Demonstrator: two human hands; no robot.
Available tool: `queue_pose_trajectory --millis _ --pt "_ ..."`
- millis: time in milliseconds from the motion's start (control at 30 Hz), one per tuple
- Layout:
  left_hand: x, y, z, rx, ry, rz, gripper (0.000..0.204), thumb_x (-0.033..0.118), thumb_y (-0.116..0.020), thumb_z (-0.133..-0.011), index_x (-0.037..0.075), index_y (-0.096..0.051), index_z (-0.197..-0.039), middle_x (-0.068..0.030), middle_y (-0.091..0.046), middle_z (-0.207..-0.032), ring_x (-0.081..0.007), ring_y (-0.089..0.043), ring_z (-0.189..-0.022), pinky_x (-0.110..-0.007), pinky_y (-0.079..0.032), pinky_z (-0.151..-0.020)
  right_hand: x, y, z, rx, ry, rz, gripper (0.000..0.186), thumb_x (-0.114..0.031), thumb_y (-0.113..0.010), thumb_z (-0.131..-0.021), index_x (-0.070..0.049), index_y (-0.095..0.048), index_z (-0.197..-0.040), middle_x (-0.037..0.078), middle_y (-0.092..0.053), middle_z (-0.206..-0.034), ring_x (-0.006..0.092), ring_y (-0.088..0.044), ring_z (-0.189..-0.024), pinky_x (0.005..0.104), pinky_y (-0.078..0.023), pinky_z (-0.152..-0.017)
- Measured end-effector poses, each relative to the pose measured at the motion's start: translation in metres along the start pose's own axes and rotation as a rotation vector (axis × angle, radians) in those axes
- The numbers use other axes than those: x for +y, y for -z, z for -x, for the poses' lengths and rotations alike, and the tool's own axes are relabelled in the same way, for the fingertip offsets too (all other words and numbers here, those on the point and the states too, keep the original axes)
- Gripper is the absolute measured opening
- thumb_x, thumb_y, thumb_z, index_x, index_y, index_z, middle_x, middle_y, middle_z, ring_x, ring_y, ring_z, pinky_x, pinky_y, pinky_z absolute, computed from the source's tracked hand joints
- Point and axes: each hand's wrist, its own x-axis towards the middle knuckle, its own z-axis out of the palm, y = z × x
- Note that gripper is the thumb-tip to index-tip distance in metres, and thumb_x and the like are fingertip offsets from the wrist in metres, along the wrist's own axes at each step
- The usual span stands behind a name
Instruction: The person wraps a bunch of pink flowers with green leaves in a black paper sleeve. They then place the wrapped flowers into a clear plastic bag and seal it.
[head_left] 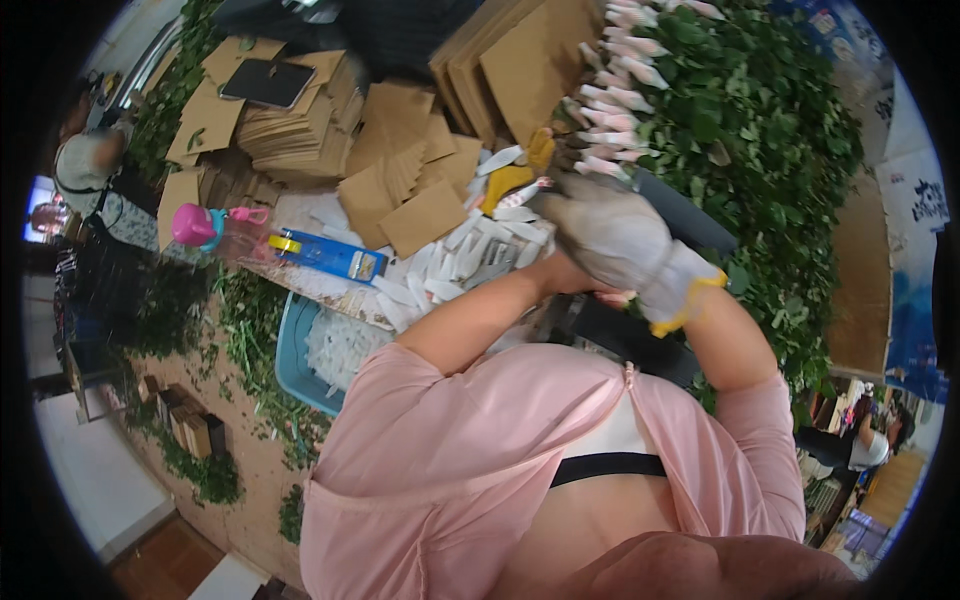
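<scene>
- The step in hand seems to be gathering or sleeving a stem; the right hand (pixel 612 225), in a pale glove with a yellow cuff, does best to work low on the stem and spare the petals.
- The left forearm (pixel 485 315) reaches in under that glove and should steady the lower end, wrists uncrossed where possible; the left hand itself is hidden.
- Motion blurs the glove, so I cannot tell whether its fingers are spread, pressed together or pinching something; the left ones do not show.
- Handling needs to be gentle, since a hard squeeze could bruise a bud.
- The wrapped flower buds (pixel 632 98) stand just beyond the glove, in a column along the left edge of the leafy stems (pixel 750 125).
- They look pale pink and white, narrow and tapered, packed closely with their tips toward the right.
- Loose white sleeves (pixel 465 262) lie scattered on the desk (pixel 298 212), left of the glove, near the cardboard sheets (pixel 425 217).
</scene>
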Motion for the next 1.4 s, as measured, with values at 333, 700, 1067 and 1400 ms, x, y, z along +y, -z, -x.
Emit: queue_pose_trajectory --millis 333,700,1067,1400 --pt "-0.017 -0.012 0.006 -0.055 0.036 0.198 0.057 0.037 -0.076 -0.069 0.01 -0.059 -0.116 -0.0063 -0.061 -0.108 -0.0204 -0.055 -0.103 -0.035 -0.042 -0.09 -0.046 -0.198 -0.121 -0.279 0.15 -0.01 0.02 -0.014 -0.06 -0.076 -0.004 -0.067 -0.092 0.014 -0.066 -0.09 0.0315 -0.067 -0.082 0.042 -0.054 -0.065" --pt "-0.042 -0.007 0.003 -0.062 -0.023 0.217 0.045 0.031 -0.078 -0.068 0.014 -0.066 -0.107 -0.0066 -0.055 -0.109 -0.0231 -0.051 -0.099 -0.038 -0.042 -0.088 0.04 0.038 0.063 -0.445 -0.936 -1.444 0.03 -0.027 -0.065 -0.086 -0.008 -0.06 -0.11 -0.002 -0.061 -0.072 0.0024 -0.049 -0.048 0.0172 -0.038 -0.042" --pt "-0.007 -0.002 0.004 0.096 -0.1 0.008 0.03 0.015 -0.071 -0.065 0.012 -0.069 -0.094 -0.0114 -0.044 -0.106 -0.0307 -0.041 -0.102 -0.041 -0.036 -0.092 0.069 -0.021 0.154 -0.14 -1.148 -1.279 0.035 -0.033 -0.067 -0.083 -0.005 -0.063 -0.104 0.001 -0.063 -0.07 0.0069 -0.052 -0.045 0.0199 -0.038 -0.039" --pt "-0.004 0.045 0.013 -0.048 0.044 0.193 0.022 0.01 -0.07 -0.074 0.003 -0.068 -0.095 -0.0115 -0.053 -0.107 -0.0209 -0.051 -0.097 -0.03 -0.042 -0.082 0.065 -0.015 0.146 -0.285 -1.132 -0.989 0.042 -0.043 -0.059 -0.087 -0.001 -0.062 -0.095 0.005 -0.062 -0.065 0.0145 -0.056 -0.049 0.0272 -0.043 -0.045"
